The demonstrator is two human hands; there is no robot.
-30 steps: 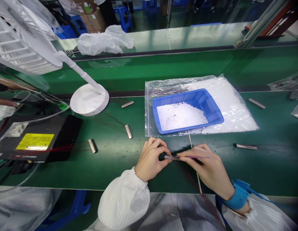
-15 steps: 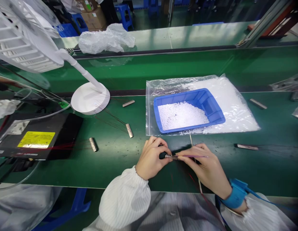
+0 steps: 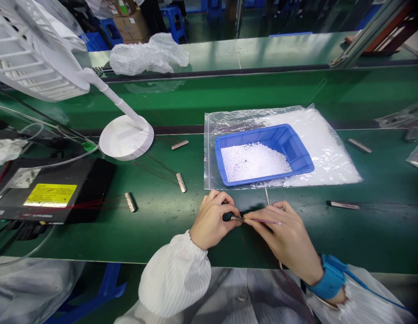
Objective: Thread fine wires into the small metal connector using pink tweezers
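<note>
My left hand (image 3: 212, 219) is closed at the table's front half, pinching a small metal strip with a black end (image 3: 227, 217) between thumb and fingers. Close against it from the right, my right hand (image 3: 286, 230) grips a thin pinkish stick (image 3: 269, 221) whose tip reaches the strip. Fingers partly hide both pieces, and the exact kind of the stick cannot be made out. Fine red wires hang below the hands. Just beyond them lies a blue bin (image 3: 263, 179) with small white beads (image 3: 254, 162) inside, resting on a clear plastic bag (image 3: 325, 150) of white material.
Similar metal strips with thin wires lie left, one strip (image 3: 181, 182) nearest the bin, another (image 3: 130, 202) by a black box (image 3: 101, 189). More strips (image 3: 344, 205) lie right. A white fan (image 3: 126, 144) stands back left. A blue wrist strap (image 3: 329, 276) trails a cord.
My right hand has shifted slightly left and its stick has turned a little, outer end lower. The left hand keeps its hold. The whole view has moved a touch.
</note>
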